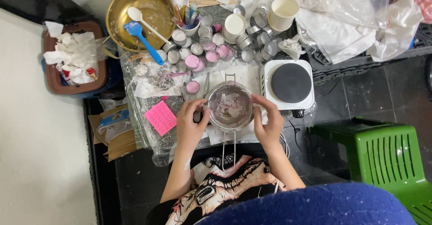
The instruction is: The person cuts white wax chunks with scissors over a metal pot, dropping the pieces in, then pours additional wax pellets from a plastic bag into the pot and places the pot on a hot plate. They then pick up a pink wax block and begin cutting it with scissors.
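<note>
A small round metal pot (230, 107) with a long wire handle sits on the table in front of me, holding pale pinkish wax pieces. My left hand (190, 125) cups its left rim, fingers curled on the edge. On the opposite rim, my right hand (268, 120) grips in the same way. The wire handle points toward my body.
A white single electric hot plate (290, 83) stands just right of the pot. Behind are several small tins with pink and white wax (203, 54), paper cups (282, 12), a gold bowl (155, 6) with a blue spatula (143, 39), a pink note (160, 117), a bin of tissues (74, 56), and a green stool (386, 155).
</note>
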